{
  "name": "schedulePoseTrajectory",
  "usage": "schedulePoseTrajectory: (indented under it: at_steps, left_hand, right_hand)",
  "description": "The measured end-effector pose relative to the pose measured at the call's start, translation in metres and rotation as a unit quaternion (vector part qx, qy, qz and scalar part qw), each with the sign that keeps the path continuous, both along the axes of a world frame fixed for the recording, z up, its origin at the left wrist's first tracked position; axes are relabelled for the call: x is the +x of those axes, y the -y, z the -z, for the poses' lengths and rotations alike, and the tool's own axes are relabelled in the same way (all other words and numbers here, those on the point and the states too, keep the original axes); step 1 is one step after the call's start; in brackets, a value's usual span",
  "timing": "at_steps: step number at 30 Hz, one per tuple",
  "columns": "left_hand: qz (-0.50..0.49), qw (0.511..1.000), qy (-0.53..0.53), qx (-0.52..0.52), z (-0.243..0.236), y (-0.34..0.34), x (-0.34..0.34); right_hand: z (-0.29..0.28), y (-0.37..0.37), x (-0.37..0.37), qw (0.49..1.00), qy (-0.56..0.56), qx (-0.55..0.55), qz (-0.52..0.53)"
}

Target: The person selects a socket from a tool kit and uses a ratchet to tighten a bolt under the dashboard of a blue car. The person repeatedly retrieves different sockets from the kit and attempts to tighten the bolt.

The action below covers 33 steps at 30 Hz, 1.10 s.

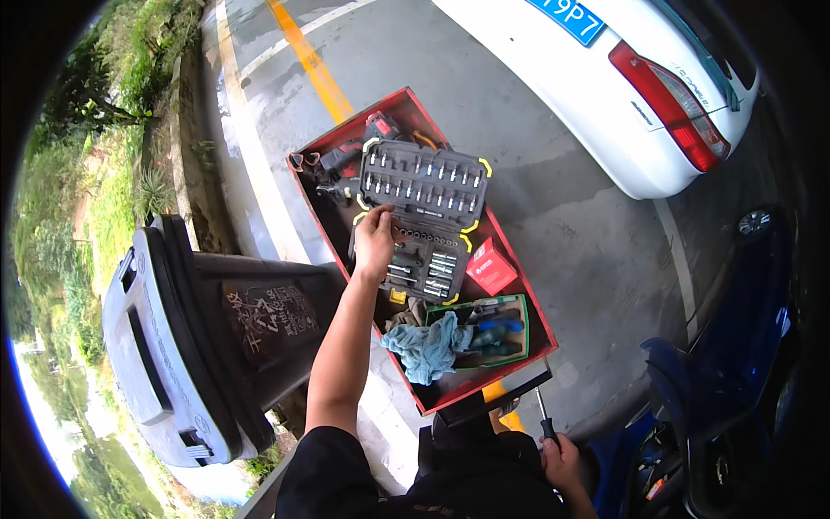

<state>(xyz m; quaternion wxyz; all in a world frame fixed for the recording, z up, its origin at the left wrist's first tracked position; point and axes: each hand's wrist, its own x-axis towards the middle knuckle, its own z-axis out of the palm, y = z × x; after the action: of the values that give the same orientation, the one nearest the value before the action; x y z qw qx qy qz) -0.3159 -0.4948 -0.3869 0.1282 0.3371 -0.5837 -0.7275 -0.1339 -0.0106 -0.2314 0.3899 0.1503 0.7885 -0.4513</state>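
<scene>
My left hand (374, 240) reaches over an open socket set case (424, 212), fingertips pinched near its hinge line. Whatever may be between those fingers is too small to make out. Rows of small bits and sockets fill the raised lid, and larger sockets (443, 264) lie in the lower half. The case has dark grey plastic with yellow corners and rests in a red tool cart (533, 316). Low on the right, my right hand (562, 463) grips a screwdriver (548, 427) by its black handle, its metal shaft pointing up, just outside the cart.
Beside the case lie a cordless power tool (340, 161), a red box (493, 266), a light blue cloth (428, 348) and a green tray (524, 322) of tools. A wheeled bin (186, 346) stands left; a white car (596, 112) and a dark blue vehicle (713, 372) are right.
</scene>
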Motion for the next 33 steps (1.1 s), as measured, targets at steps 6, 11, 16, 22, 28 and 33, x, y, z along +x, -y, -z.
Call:
schedulePoseTrajectory:
  at_steps: [6,11,16,22,28,33]
  left_hand:
    - [0.016,0.946,0.041,-0.32,0.003,0.024,-0.055]
    - [0.097,0.873,0.098,-0.468,-0.014,0.041,-0.093]
    - [0.24,0.833,0.132,-0.48,-0.034,0.054,-0.111]
    - [0.215,0.732,0.078,-0.642,-0.03,0.062,-0.117]
    - [0.261,0.724,0.096,-0.631,-0.034,0.09,-0.128]
    - [0.359,0.745,0.133,-0.546,-0.026,0.106,-0.14]
  right_hand:
    - [0.01,0.004,-0.006,0.999,0.002,0.039,-0.007]
    - [0.021,0.006,-0.011,0.996,-0.068,0.038,-0.033]
    - [0.019,0.011,-0.019,0.998,-0.046,0.042,-0.029]
    - [0.022,0.015,-0.021,0.997,-0.055,0.037,-0.027]
    - [0.026,0.01,-0.017,0.999,-0.034,0.034,-0.008]
    - [0.022,0.017,-0.018,0.999,-0.026,0.047,-0.008]
